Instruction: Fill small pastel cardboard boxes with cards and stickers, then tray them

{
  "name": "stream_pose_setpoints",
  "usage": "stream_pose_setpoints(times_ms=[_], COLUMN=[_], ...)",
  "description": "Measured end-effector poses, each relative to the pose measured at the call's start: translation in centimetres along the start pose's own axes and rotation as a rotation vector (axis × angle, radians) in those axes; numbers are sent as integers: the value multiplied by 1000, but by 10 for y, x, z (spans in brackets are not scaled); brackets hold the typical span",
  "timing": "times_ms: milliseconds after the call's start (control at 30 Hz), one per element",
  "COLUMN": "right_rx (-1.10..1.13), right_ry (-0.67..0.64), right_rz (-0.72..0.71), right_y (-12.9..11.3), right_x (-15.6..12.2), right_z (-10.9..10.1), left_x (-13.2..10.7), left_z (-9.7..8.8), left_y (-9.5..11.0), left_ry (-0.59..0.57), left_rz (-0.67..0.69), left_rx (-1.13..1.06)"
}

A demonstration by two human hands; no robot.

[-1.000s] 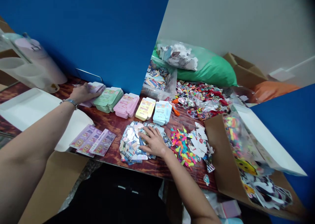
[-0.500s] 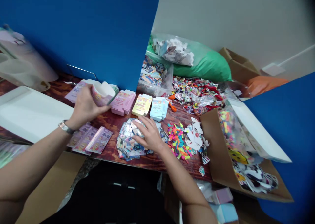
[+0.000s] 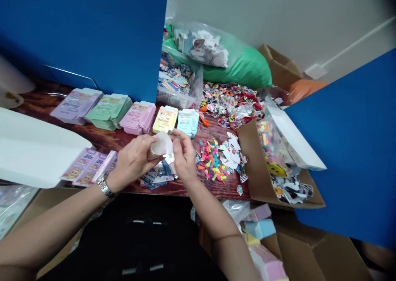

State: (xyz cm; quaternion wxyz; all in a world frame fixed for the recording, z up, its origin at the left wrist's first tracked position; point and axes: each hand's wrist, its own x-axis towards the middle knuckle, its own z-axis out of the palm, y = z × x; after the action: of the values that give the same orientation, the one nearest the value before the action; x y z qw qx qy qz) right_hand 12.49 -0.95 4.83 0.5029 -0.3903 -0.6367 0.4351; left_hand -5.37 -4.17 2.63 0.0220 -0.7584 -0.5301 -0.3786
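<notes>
Left hand [image 3: 136,155] grips the small open lilac-and-white thin-card carton [image 3: 163,144] over the near-centre pile of glossy printed cards [image 3: 157,177], right hand [image 3: 185,161] half-curled at its right edge, grip unclear; likely light, springy, crease-prone, best held by side folds.

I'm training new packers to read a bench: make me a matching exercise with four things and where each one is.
Things:
1. Opened carton
2. Yellow cartons
3. Green cartons
4. Bright multicoloured pieces

Places:
A. Between the purple stack and pink stack
B. Beside white cut-outs
C. In the left hand
D. Between the pink and blue stack

Pairs: 1-C, 2-D, 3-A, 4-B
</notes>
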Motion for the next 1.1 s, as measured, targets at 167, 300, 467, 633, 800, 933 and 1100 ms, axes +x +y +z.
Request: stream_pose_setpoints(times_ms=[167, 300, 467, 633, 800, 933, 1100], right_rx=[213, -89, -378, -436, -370, -129, -147], right_ry=[-94, -37, -2, 14, -20, 17, -66], right_rz=[234, 141, -164, -285, -248, -94, -46], right_y=[0, -6, -12, 1, 15, 22, 18], right_x=[6, 4, -7, -26, -36, -34, -27], right_z=[3, 3, 4, 11, 15, 10, -1], left_x=[-7, -8, -4, 0, 2, 4, 4], left_z=[5, 7, 7, 4, 4, 0, -2], left_y=[6, 11, 19, 25, 27, 25, 23], left_ry=[-11, -32, -65, -166, -188, -159, -73], left_rz=[2, 3, 39, 12, 33, 82, 150], left_rx=[56, 182, 377, 472, 547, 553, 516])
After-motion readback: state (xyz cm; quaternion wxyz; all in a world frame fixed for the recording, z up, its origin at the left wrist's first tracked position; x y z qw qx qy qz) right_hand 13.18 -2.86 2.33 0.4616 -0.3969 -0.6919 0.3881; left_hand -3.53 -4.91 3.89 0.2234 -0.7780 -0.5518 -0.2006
